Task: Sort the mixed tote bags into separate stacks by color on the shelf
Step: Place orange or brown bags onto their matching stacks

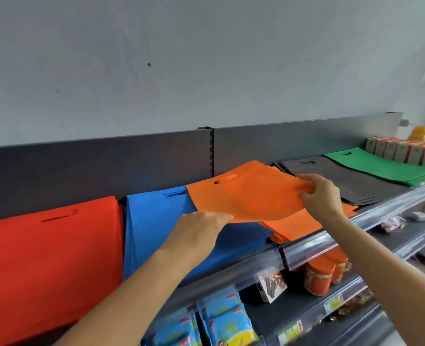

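Looks like matt, faintly fibrous non-woven cloth across the orange tote bag (246,196), red stack (51,258), blue stack (154,221), grey stack (343,181) and green stack (381,166) alike. Reads as dark, smooth, matt painted metal on the shelf back panel (81,171), with glossy clear plastic along the price rail (313,248). Shines glossy on the blue snack packets (226,318) below.

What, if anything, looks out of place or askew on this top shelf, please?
Only the top orange bag: the right hand pinches its right edge and the left hand meets its near corner, so it sits tilted, overlapping the blue stack rather than square on the orange stack. Nothing else stands out.
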A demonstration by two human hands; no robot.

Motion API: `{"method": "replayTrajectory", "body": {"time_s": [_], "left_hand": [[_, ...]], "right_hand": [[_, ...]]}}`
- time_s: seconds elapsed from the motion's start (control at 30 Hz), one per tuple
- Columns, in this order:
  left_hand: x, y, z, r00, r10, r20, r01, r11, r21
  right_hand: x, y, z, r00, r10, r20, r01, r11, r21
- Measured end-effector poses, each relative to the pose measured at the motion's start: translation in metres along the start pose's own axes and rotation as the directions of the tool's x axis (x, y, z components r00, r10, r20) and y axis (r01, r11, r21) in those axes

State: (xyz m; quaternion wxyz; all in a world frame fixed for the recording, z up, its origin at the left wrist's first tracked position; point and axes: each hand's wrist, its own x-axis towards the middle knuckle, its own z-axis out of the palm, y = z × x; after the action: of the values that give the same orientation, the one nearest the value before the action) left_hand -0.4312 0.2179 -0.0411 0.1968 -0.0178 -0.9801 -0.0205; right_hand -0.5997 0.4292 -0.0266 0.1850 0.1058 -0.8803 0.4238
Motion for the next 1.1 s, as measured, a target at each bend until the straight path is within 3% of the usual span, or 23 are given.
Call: {"method": "replayTrajectory", "body": {"time_s": [0.1,0.17,0.27,0.37,0.43,0.6,0.7,0.77,0.87,1.0,1.1], "left_hand": [[0.035,0.028,0.018,0.999,0.036,0.011,-0.036,0.999,-0.04],[0.055,0.047,0.03,0.996,0.073,0.056,-0.069,0.995,-0.078],[0.073,0.073,0.052,0.984,0.132,0.118,-0.126,0.991,-0.052],[0.079,0.086,0.067,0.969,0.169,0.178,-0.168,0.986,-0.019],[0.081,0.086,0.069,0.956,0.185,0.229,-0.176,0.983,-0.061],[0.064,0.076,0.05,0.939,0.183,0.29,-0.111,0.963,-0.246],[0.039,0.052,0.028,0.971,0.112,0.21,-0.063,0.972,-0.227],[0.016,0.027,0.013,0.988,0.049,0.148,-0.024,0.986,-0.167],[-0.03,-0.021,-0.008,0.992,-0.1,0.075,0.106,0.991,-0.086],[-0.111,-0.089,-0.042,0.942,-0.334,-0.009,0.334,0.941,0.058],[-0.19,-0.136,-0.073,0.846,-0.528,-0.077,0.533,0.837,0.123]], "right_hand": [[0.017,0.021,-0.012,1.0,0.019,0.008,-0.016,0.956,-0.295],[0.016,0.031,-0.012,0.998,-0.042,0.052,0.061,0.898,-0.435],[0.006,0.035,0.002,0.957,-0.098,0.275,0.192,0.921,-0.34],[-0.001,0.034,0.016,0.855,-0.029,0.518,0.164,0.962,-0.216],[0.0,0.037,0.02,0.825,-0.024,0.564,0.196,0.949,-0.247],[0.007,0.042,0.021,0.846,0.011,0.533,0.191,0.927,-0.322],[0.003,0.027,0.027,0.878,0.013,0.479,0.166,0.93,-0.329],[-0.008,0.002,0.037,0.884,-0.084,0.46,0.232,0.933,-0.276],[-0.036,-0.054,0.065,0.827,-0.269,0.493,0.363,0.926,-0.104],[-0.094,-0.133,0.112,0.663,-0.493,0.563,0.525,0.843,0.12],[-0.151,-0.194,0.15,0.504,-0.611,0.61,0.595,0.758,0.267]]}}
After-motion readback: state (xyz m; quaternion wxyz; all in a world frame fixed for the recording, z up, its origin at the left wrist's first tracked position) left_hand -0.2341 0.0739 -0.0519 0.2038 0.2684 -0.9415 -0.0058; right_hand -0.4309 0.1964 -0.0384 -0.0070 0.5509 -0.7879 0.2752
